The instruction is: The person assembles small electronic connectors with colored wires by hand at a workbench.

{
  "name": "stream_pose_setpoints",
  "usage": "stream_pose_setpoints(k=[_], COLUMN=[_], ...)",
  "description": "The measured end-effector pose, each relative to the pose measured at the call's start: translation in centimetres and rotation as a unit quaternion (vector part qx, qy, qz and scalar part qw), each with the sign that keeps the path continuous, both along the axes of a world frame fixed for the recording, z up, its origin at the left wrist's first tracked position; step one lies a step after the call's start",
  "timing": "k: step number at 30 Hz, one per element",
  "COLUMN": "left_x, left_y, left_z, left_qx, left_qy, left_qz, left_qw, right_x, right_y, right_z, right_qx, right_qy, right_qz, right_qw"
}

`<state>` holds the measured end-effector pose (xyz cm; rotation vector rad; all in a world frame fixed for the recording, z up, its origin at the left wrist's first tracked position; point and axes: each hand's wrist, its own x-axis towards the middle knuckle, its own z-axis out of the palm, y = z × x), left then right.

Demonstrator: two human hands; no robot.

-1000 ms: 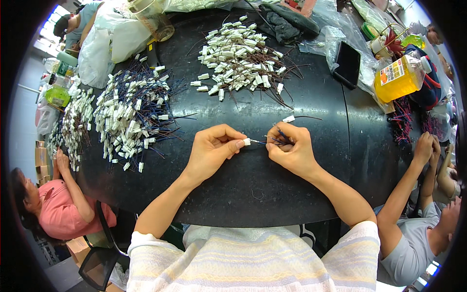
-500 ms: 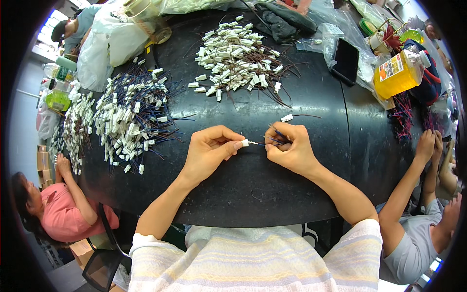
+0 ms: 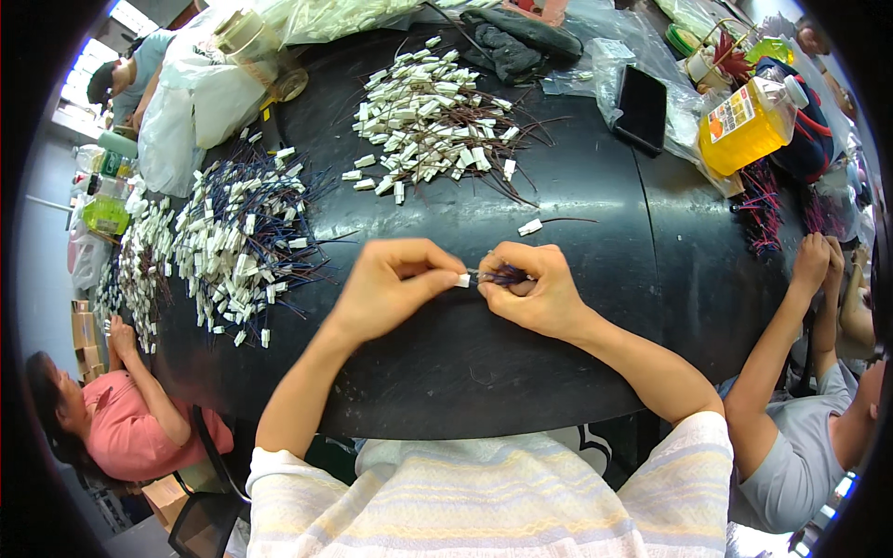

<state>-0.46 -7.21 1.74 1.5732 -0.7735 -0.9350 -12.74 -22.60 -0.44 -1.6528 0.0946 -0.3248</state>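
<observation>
My left hand (image 3: 391, 284) pinches a small white plastic connector (image 3: 462, 280) between thumb and forefinger. My right hand (image 3: 530, 290) is closed on a short bundle of dark wires (image 3: 502, 275) whose ends meet that connector. Both hands hover just above the black table (image 3: 484, 372), almost touching each other. One loose white connector with a wire (image 3: 530, 226) lies just beyond my right hand.
A heap of white connectors with brown wires (image 3: 433, 126) lies at the far middle, another with blue wires (image 3: 237, 237) at the left. A black phone (image 3: 642, 107) and a yellow bottle (image 3: 749, 126) stand far right. Other people sit at the left (image 3: 102, 418) and right (image 3: 809, 372).
My two hands have drawn closer together, so the connector and the wire ends now meet. The gap of bare wire seen earlier between them has closed.
</observation>
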Motion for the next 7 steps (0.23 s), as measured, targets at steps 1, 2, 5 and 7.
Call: stream_pose_setpoints(k=[1,2,5,7], left_x=[0.9,1.9,2.5,1.9], left_y=[-0.7,-1.7,-6.0,-7.4], left_z=[-0.1,-0.1,0.3,0.7], left_qx=[-0.016,-0.037,-0.008,0.004], left_qy=[-0.051,-0.100,-0.260,-0.330], left_qz=[0.017,0.030,-0.062,-0.124], left_qw=[0.998,0.994,0.964,0.936], right_x=[0.0,-0.2,-0.5,-0.3], right_y=[-0.1,-0.3,-0.8,-0.7], right_z=[-0.1,0.2,0.3,-0.4], right_qx=[0.000,-0.037,-0.100,-0.106], right_qy=[0.000,-0.023,-0.073,-0.111], right_qz=[-0.002,0.038,0.118,0.127], right_qw=[1.000,0.998,0.985,0.980])
